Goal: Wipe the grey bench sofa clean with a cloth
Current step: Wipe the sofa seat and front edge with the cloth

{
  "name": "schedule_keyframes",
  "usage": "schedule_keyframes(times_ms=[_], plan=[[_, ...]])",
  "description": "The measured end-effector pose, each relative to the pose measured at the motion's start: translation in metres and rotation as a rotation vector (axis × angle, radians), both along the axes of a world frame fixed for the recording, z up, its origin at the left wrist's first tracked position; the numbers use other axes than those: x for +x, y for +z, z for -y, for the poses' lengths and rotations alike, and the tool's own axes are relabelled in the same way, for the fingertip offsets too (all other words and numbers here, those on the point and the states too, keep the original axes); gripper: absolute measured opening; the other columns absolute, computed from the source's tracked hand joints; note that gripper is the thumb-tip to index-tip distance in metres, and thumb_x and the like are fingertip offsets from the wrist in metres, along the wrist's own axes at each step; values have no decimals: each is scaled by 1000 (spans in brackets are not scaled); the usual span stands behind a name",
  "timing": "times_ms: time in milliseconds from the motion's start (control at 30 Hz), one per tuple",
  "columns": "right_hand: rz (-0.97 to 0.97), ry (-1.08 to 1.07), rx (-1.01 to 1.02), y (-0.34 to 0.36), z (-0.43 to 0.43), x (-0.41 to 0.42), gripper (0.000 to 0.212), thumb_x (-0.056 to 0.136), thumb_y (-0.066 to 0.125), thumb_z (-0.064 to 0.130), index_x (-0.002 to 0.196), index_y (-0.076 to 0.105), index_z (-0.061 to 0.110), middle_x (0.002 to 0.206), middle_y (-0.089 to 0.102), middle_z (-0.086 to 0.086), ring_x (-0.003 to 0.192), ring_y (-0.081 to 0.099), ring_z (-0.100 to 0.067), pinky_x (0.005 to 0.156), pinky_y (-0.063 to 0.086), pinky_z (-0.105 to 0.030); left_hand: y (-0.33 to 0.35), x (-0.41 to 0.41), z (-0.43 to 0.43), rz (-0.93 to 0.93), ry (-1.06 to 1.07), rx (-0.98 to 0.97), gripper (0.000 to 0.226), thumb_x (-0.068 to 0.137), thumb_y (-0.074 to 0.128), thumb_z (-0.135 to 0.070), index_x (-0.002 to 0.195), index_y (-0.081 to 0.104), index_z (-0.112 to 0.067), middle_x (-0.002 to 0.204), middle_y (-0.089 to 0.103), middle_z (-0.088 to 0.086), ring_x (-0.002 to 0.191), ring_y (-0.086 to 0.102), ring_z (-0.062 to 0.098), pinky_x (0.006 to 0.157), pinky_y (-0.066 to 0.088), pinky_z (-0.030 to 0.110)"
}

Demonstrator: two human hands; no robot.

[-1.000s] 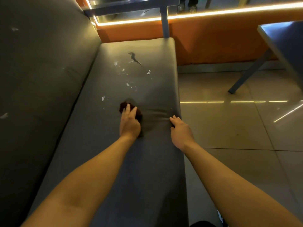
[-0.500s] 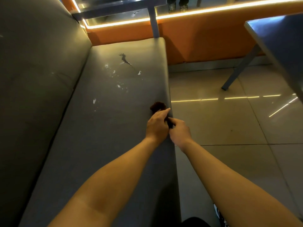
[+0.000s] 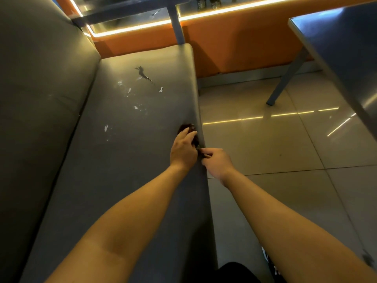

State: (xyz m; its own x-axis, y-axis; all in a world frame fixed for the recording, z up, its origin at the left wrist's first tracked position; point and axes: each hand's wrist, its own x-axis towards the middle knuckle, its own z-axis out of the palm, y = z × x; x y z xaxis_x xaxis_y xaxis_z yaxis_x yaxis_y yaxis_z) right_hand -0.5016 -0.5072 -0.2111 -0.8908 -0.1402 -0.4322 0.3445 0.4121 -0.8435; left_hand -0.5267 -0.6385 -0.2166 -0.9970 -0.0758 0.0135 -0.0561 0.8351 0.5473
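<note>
- Grey upholstery covers the bench (image 3: pixel 122 180); its seat runs away from us, with the backrest (image 3: pixel 40 88) rising on the left.
- We record the cloth (image 3: pixel 186 127), dark brown and bunched, lying on the seat right at the front edge.
- Left grip (image 3: pixel 183 149): the palm faces down and the fingers lie fairly straight over the cloth, pressing it onto the seat. Only the far part of the cloth shows past the fingertips.
- Right grip (image 3: pixel 218 163): it sits just off the front edge, over the floor (image 3: pixel 265 156). Thumb and forefinger are drawn together, pinching a dark tail of the cloth just beside the left grip.
- We cannot tell whether the two grips touch each other.
- Soiling noted: a dark smear (image 3: pixel 143 74) lies toward the far end of the seat, with white flecks (image 3: pixel 127 92) scattered on its near side. One larger white mark (image 3: pixel 106 127) lies closer to the backrest. All are apart from the cloth.
- Surroundings: pale floor tiles and a blue-grey table (image 3: pixel 346 48) on a slanted leg to the right. An orange panel (image 3: pixel 234 41) under a lit strip (image 3: pixel 224 11) stands past the far end of the bench.
</note>
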Motion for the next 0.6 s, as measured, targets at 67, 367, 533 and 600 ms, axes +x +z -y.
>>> schedule_keyframes(times_ms=[67,367,533,600], plan=[[19,0,-14,1,0,4,40,91,58,8,126,70,24,117,72,0,113,64,-24,102,53,-45,3,9,0,-17,-23,20,41,99,49,-7,137,61,-14,149,52,6,136,48,27,110,38,39],[16,-235,-266,20,-10,28,25,102,56,23,127,54,27,108,68,-1,104,66,-22,89,58,-40,27,55,-25,34,68,465,29,101,48,-13,120,66,-24,118,68,-3,105,61,10,95,50,29],[-68,-273,-492,23,-10,27,38,102,56,14,124,43,42,118,60,-8,103,65,-26,78,62,-36,41,49,-48,9,103,693,24,106,45,-20,116,66,-22,110,66,-8,102,63,-1,89,49,14],[-106,-284,-419,14,-4,20,39,99,58,10,112,49,45,118,59,-10,105,64,-28,86,61,-45,42,38,-41,-9,110,566,26,107,41,-23,116,66,-24,102,66,-13,95,61,-4,78,41,3]])
